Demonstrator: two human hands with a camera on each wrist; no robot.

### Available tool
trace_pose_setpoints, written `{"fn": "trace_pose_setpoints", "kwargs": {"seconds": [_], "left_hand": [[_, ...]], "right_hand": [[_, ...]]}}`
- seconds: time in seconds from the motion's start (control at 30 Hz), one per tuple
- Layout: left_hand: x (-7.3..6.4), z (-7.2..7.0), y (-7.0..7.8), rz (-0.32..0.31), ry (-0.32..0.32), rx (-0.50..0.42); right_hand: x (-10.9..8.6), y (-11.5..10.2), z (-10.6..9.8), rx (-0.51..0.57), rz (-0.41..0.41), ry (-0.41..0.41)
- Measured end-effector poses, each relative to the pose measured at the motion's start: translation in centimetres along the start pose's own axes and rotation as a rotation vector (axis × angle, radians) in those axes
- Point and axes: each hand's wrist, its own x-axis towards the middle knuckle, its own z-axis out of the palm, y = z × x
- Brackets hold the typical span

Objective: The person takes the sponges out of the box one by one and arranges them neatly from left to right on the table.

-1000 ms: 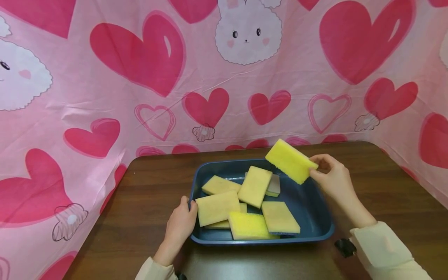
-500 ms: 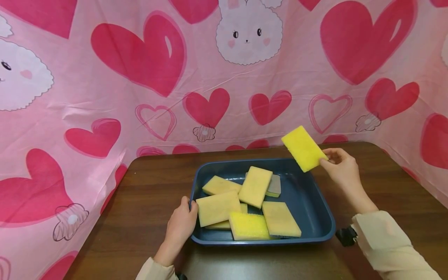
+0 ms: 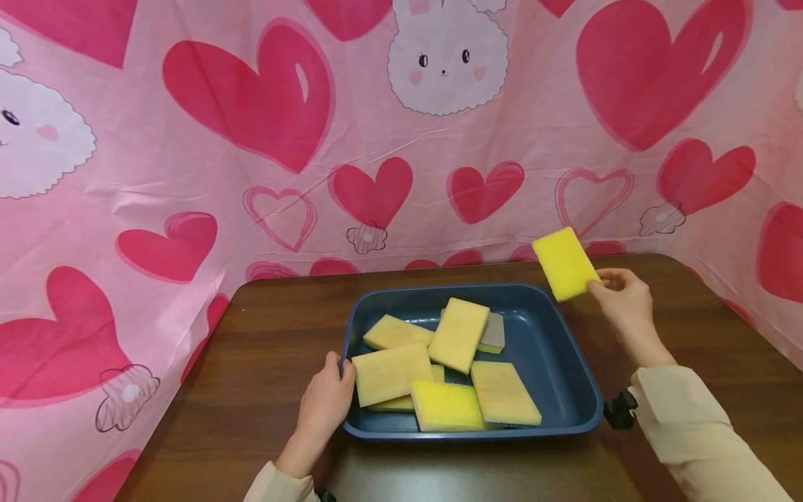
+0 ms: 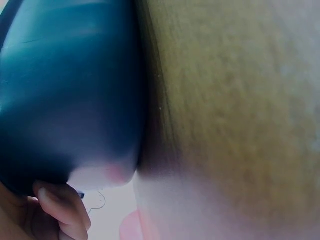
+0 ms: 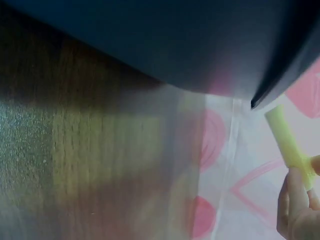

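Note:
My right hand (image 3: 624, 303) pinches a bright yellow sponge (image 3: 566, 263) by its lower right corner, raised over the far right corner of a dark blue rectangular pan (image 3: 555, 369). In the right wrist view that sponge (image 5: 284, 137) shows edge-on between thumb and fingers. My left hand (image 3: 326, 394) grips the pan's left rim, thumb on top; the left wrist view shows its curled fingers (image 4: 62, 207) at the pan wall. Several sponges lie inside the pan, among them a pale one (image 3: 459, 335) on top of others and a bright yellow one (image 3: 447, 406) at the front.
The pan stands on a dark brown wooden table (image 3: 270, 335). Behind the table hangs a pink cloth (image 3: 276, 139) with hearts and bunny faces. A grey-faced sponge (image 3: 493, 331) lies partly hidden at the back of the pan.
My right hand has carried the yellow sponge rightward and a little up from over the pan, turning its yellow face toward the head camera. The left hand and the pan stay in place.

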Motion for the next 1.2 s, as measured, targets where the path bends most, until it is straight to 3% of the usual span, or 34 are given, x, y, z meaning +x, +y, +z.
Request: {"fn": "trace_pose_setpoints", "kwargs": {"seconds": [0.23, 0.6, 0.83, 1.2], "left_hand": [[0.0, -0.1, 0.0, 0.003, 0.0, 0.003], [-0.1, -0.1, 0.0, -0.005, -0.007, -0.012], [0.0, 0.1, 0.1, 0.01, 0.025, 0.041], [0.1, 0.2, 0.2, 0.005, 0.021, 0.028]], "right_hand": [[0.6, 1.0, 0.3, -0.013, 0.076, -0.058], [0.8, 2.6, 1.3, -0.006, 0.159, -0.043], [0.8, 3.2, 1.8, 0.013, 0.21, -0.08], [0.9, 4.1, 2.0, 0.033, 0.201, -0.128]]}}
